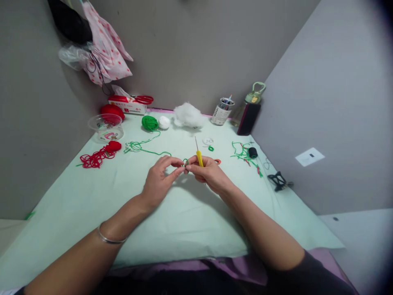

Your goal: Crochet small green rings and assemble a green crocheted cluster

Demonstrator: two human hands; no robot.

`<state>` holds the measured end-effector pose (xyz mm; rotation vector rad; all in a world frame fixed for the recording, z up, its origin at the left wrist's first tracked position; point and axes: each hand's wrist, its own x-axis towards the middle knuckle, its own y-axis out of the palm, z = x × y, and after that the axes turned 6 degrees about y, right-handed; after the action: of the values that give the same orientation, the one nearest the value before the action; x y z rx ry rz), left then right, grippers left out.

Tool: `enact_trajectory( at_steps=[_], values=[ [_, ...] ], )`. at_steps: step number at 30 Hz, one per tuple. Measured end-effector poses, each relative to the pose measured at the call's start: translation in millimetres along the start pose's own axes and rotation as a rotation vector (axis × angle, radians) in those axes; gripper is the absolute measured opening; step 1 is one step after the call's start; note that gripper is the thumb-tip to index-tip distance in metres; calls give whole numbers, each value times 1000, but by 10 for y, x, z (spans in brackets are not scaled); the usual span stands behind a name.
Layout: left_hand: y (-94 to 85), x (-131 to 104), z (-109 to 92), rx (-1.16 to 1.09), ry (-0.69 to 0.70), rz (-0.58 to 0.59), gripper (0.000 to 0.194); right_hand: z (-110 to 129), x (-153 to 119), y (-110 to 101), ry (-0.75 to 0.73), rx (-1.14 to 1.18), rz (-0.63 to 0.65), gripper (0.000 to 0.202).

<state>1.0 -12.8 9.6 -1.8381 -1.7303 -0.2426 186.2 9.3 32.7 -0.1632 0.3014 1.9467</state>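
Note:
Near the middle of the table, my left hand (161,176) and my right hand (206,170) meet at the fingertips. Between them is a small loop of green yarn (186,161), pinched by both. A crochet hook with a yellow handle (199,158) rests in my right hand, its metal tip pointing up and away. Green yarn (153,152) runs leftward from my left hand to a loose tangle and on towards a green ball (150,123). A small green ring (211,148) lies just beyond my right hand, and an orange piece (217,162) is partly hidden beside it.
Red yarn (96,159) and a clear plastic tub (106,133) are at left. White stuffing (188,116), a can of pens (221,112), a bottle (254,97) and a phone (249,119) line the back. Green scraps (242,152), black thread (252,153) and a black clip (279,181) are at right.

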Motion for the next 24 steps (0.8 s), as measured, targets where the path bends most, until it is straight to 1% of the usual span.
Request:
enact_trajectory(
  at_steps=[2, 3, 5, 9, 12, 16, 19, 24],
  values=[
    [25, -5, -16, -119, -129, 41, 12, -15, 7, 12, -26, -8, -29, 30],
    [33, -4, -22, -150, -172, 45, 14, -24, 9, 18, -39, -19, -42, 30],
    [37, 2, -33, -172, -215, 43, 15, -39, 10, 24, -60, -55, -58, 30],
    [17, 26, -46, -152, -229, 33, 12, -49, 5, 27, -121, -122, -90, 25],
    [5, 39, -50, -148, -245, 36, 13, -51, 5, 29, -164, -140, -107, 22],
    [5, 38, -30, -207, -264, 52, 12, -58, 8, 32, -152, -133, -122, 24],
    [8, 30, -11, -268, -281, 71, 16, -54, 6, 38, -153, -115, -130, 27],
    [-4, 30, -13, -238, -323, 48, 14, -37, -14, 58, -172, -116, -131, 24]
  ],
)
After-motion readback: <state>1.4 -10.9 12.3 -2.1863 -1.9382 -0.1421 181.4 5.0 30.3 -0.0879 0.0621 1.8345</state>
